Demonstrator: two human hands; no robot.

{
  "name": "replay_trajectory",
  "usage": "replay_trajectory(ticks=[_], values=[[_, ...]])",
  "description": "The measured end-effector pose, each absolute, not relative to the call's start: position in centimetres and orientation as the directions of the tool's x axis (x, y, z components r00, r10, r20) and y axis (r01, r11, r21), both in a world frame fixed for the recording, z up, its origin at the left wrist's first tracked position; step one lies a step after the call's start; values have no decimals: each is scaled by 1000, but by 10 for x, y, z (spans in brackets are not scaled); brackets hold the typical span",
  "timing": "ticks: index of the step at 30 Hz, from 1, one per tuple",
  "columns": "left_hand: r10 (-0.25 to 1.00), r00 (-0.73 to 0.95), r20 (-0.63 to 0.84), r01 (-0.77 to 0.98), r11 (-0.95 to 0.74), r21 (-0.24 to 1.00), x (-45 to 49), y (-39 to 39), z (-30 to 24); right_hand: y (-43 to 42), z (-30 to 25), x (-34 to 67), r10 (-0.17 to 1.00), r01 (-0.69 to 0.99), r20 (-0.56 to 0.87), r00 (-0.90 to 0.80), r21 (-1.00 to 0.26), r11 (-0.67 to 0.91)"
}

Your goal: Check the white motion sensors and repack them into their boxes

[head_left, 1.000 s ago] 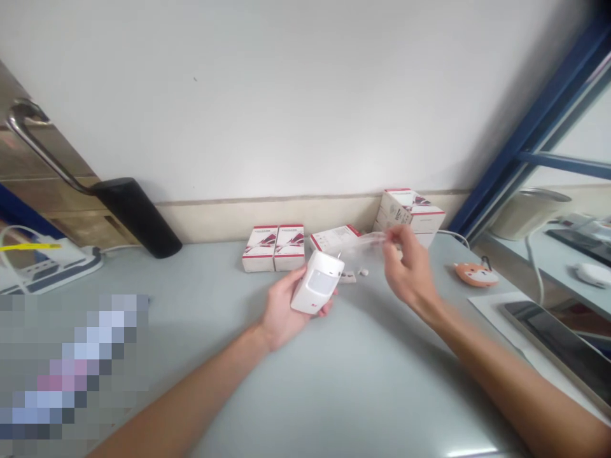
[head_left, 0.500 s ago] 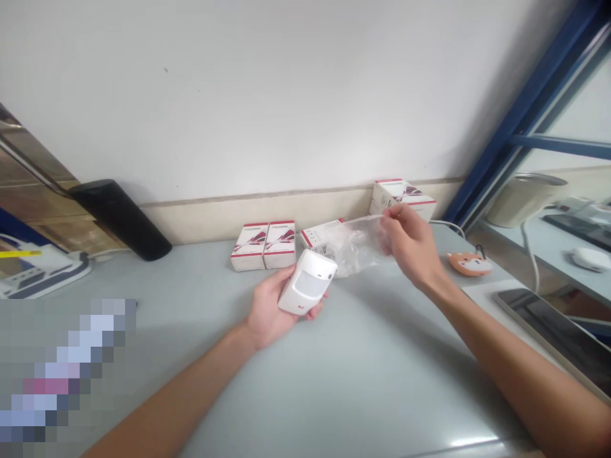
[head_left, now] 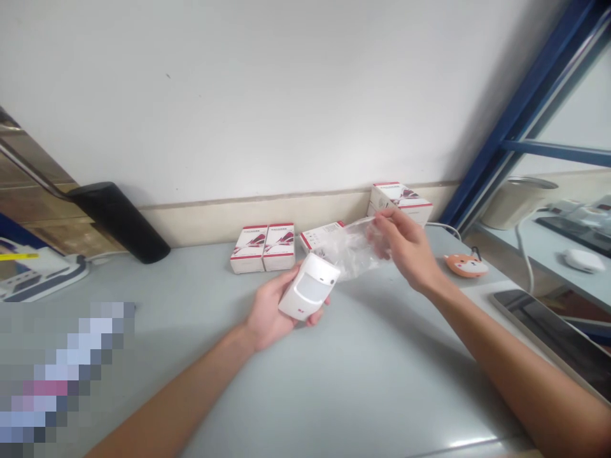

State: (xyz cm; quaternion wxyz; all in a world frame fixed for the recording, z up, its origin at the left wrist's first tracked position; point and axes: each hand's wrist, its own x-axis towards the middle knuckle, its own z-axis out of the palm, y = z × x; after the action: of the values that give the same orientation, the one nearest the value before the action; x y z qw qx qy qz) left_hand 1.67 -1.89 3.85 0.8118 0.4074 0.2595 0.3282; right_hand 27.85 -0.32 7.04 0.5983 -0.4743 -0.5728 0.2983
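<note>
Most likely an office or small electronics workroom. A long grey desk [head_left: 377, 388] against a white wall [head_left: 262, 95], with a power strip [head_left: 38, 270] at the left end. Small printed boxes [head_left: 262, 248] and a white motion sensor [head_left: 309, 286] on or above the desk, suggesting device handling rather than home use. Off to the right, a tablet [head_left: 548, 324] on the desk, then a blue window frame [head_left: 520, 121], and beyond it a second desk with a mouse [head_left: 582, 259].

The left hand [head_left: 270, 308] lies palm up, fingers curled, while the right hand [head_left: 405, 251] is raised, thumb and fingertips pinched. The left forearm [head_left: 176, 394] and right forearm [head_left: 506, 362] reach forward, bare.
</note>
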Motion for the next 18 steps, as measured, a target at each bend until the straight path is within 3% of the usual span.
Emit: replay_trajectory(ticks=[4, 7, 9, 11, 14, 18], values=[[730, 660, -180, -287, 466, 837, 18, -20, 39, -3, 71, 280, 919, 141, 364, 154, -928, 344], [729, 660, -182, -282, 465, 839, 18, -20, 38, -6, 68, 279, 943, 274, 330, 54, -913, 304], [726, 664, -179, -283, 466, 838, 18, -19, 37, -7, 65, 279, 907, 478, 418, 51, -808, 345], [722, 670, -170, -286, 462, 840, 18, -18, 35, -8, 65, 279, 789, 673, 611, 63, -610, 418], [730, 666, -150, -309, 454, 836, 18, -18, 32, -16, 68, 273, 584, 782, 812, 12, -371, 500], [760, 638, -123, -355, 432, 829, 20, -18, 30, -32, 67, 249, 667, 697, 711, -224, -361, 619]])
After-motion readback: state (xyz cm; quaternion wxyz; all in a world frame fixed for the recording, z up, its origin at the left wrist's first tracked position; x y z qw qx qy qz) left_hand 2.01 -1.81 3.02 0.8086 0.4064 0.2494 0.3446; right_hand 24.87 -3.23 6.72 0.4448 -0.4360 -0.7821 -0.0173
